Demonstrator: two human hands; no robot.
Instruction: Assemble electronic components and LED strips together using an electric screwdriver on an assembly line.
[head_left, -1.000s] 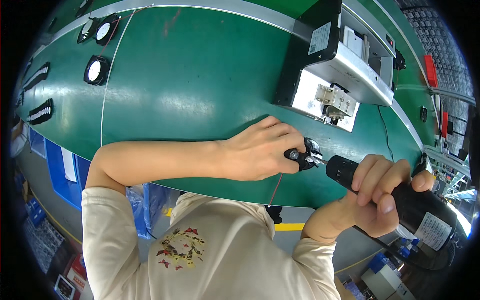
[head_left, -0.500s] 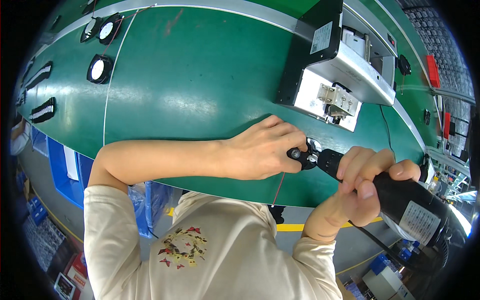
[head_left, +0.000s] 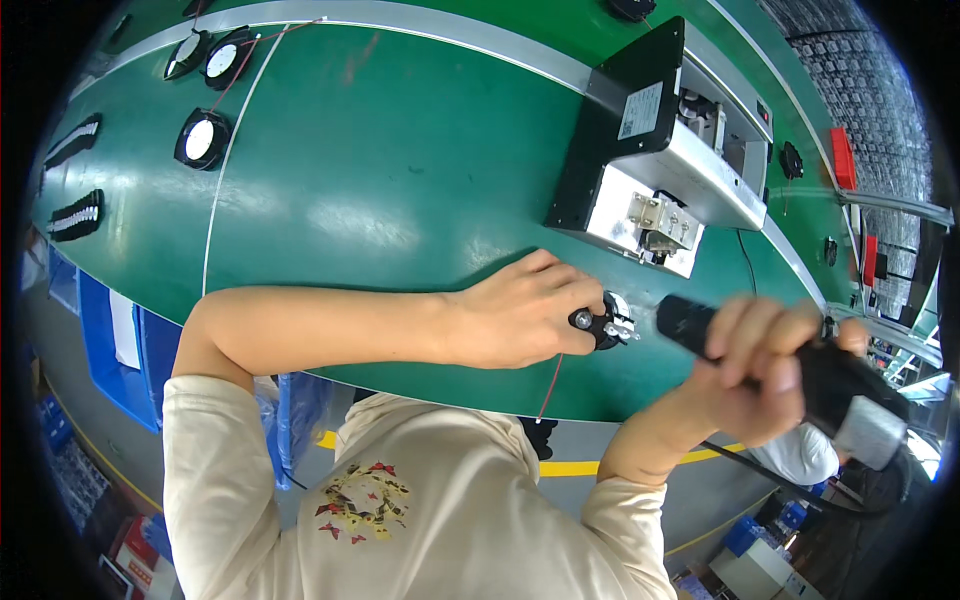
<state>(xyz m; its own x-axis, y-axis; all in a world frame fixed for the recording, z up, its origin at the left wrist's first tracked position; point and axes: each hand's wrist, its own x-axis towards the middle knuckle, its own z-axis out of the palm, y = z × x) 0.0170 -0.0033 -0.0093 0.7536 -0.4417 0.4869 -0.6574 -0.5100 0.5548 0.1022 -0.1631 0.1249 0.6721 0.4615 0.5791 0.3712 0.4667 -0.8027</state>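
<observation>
Part [head_left: 602, 325] against left hand [head_left: 530, 312].

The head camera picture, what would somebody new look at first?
Probably the big black power tool at the right, a bit blurry in the person's right hand. Next might be the boxy black-and-silver machine at the upper right, on the green table. Then the left hand, near the middle, holding a small black part.
</observation>
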